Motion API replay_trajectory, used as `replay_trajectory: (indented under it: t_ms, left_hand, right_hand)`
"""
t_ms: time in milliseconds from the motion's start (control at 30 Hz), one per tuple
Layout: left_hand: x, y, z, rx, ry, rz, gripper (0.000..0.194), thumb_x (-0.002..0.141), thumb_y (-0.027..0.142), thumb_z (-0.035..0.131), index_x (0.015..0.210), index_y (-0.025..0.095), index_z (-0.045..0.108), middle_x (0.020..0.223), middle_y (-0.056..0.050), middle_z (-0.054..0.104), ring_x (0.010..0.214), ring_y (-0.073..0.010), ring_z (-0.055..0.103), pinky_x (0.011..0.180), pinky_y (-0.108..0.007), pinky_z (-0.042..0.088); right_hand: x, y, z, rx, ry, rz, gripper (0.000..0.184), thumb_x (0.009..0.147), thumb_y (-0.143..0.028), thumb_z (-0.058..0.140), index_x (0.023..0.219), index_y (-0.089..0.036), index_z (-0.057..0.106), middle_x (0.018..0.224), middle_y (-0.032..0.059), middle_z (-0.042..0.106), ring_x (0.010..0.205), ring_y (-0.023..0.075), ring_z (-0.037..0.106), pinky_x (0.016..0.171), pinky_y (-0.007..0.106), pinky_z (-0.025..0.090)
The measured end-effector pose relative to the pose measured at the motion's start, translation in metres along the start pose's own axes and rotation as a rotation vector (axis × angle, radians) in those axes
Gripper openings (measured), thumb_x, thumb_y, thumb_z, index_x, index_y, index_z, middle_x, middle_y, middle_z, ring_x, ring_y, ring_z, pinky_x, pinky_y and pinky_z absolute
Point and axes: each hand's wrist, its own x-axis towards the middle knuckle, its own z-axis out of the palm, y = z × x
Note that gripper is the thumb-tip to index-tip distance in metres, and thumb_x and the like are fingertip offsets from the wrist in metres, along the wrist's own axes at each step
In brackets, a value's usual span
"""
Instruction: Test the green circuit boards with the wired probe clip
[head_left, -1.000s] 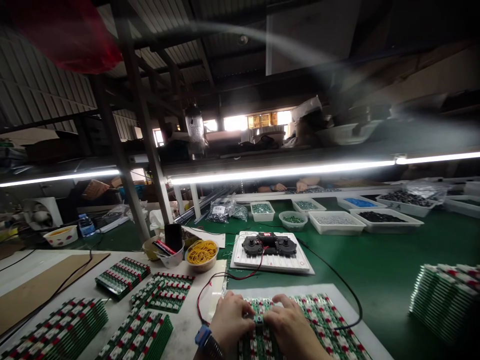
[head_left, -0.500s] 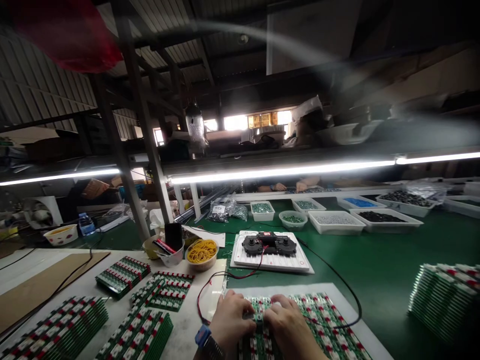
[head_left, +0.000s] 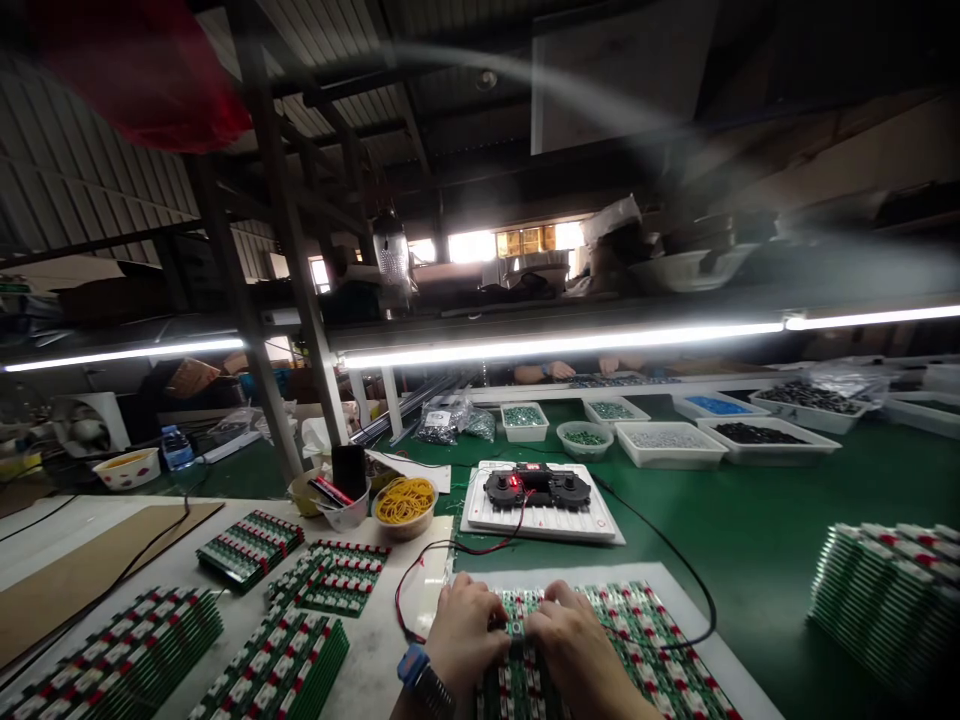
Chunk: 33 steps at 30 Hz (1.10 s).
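Observation:
My left hand (head_left: 469,625) and my right hand (head_left: 568,640) meet over a panel of green circuit boards (head_left: 645,630), fingers bent and pressed in close. Between the fingertips shows a small dark piece (head_left: 516,630) with a pale square on top; whether either hand grips it is unclear. A red-and-black wire (head_left: 401,595) runs down to my left hand, and a black cable (head_left: 709,590) curves round to my right. Behind the boards, a black device with two dials (head_left: 536,488) rests on a white tray (head_left: 600,525), a red light glowing on its left side.
Stacks of circuit boards stand at the left (head_left: 281,665) and right (head_left: 881,600). Yellow rubber bands fill a bowl (head_left: 405,505). White trays of small parts (head_left: 671,445) line the back. Across the bench are another person's hands (head_left: 559,371). A metal post (head_left: 274,300) rises at left.
A red light has come on at the left of the black device. My hands stay in nearly the same place over the boards.

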Motion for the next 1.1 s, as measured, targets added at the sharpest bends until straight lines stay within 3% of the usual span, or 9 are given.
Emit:
replay_trajectory:
  t_ms: [167,367,533,833,1000,1100]
  left_hand:
    - [-0.003,0.004,-0.003,0.019,0.03,0.013,0.014,0.07,0.026,0.066,0.083,0.024,0.07,0.09,-0.001,0.067,0.097,-0.0233,0.051,0.081,-0.034,0.037]
    - [-0.005,-0.005,-0.006,-0.085,0.058,0.086,0.017,0.073,0.026,0.065,0.087,0.027,0.074,0.088,0.001,0.067,0.094,-0.0189,0.053,0.085,-0.029,0.038]
    - [-0.007,-0.007,-0.01,-0.122,-0.034,0.145,0.015,0.069,0.029,0.071,0.084,0.027,0.074,0.081,0.001,0.067,0.09,-0.0192,0.054,0.079,-0.027,0.04]
    - [-0.007,-0.007,-0.004,-0.104,-0.067,0.128,0.017,0.065,0.032,0.074,0.082,0.028,0.074,0.082,0.002,0.069,0.089,-0.0218,0.053,0.073,-0.028,0.04]
    - [-0.006,-0.001,-0.006,-0.047,-0.092,0.046,0.021,0.063,0.035,0.075,0.083,0.031,0.075,0.082,0.002,0.07,0.092,-0.0241,0.053,0.074,-0.032,0.039]
    - [-0.005,0.002,-0.006,-0.034,-0.101,0.016,0.022,0.06,0.035,0.076,0.082,0.031,0.075,0.079,0.002,0.07,0.092,-0.0251,0.053,0.073,-0.032,0.04]
  right_hand:
    - [0.001,-0.002,-0.012,0.055,-0.026,0.073,0.024,0.088,-0.007,0.051,0.074,-0.02,0.066,0.076,-0.0002,0.064,0.09,0.0192,0.049,0.075,0.031,0.032]
    - [0.0,-0.001,-0.022,0.159,-0.026,0.05,0.028,0.085,-0.003,0.052,0.078,-0.023,0.07,0.076,-0.0009,0.066,0.091,0.0191,0.049,0.075,0.028,0.034]
    - [0.0,-0.004,-0.035,0.252,-0.101,0.062,0.03,0.075,0.0,0.059,0.074,-0.026,0.073,0.07,-0.0012,0.065,0.087,0.0182,0.052,0.072,0.026,0.035]
    - [-0.002,-0.006,-0.029,0.081,-0.195,0.002,0.029,0.08,-0.001,0.051,0.068,-0.022,0.069,0.072,0.0002,0.068,0.092,0.0204,0.054,0.078,0.032,0.035]
    - [0.0,-0.007,-0.03,0.014,-0.253,-0.078,0.031,0.083,-0.002,0.048,0.068,-0.021,0.068,0.075,0.0023,0.07,0.108,0.0246,0.052,0.092,0.041,0.033]
    - [0.0,-0.01,-0.035,0.015,-0.306,-0.057,0.032,0.083,-0.001,0.046,0.071,-0.021,0.069,0.081,0.0037,0.071,0.113,0.0261,0.051,0.093,0.042,0.033]
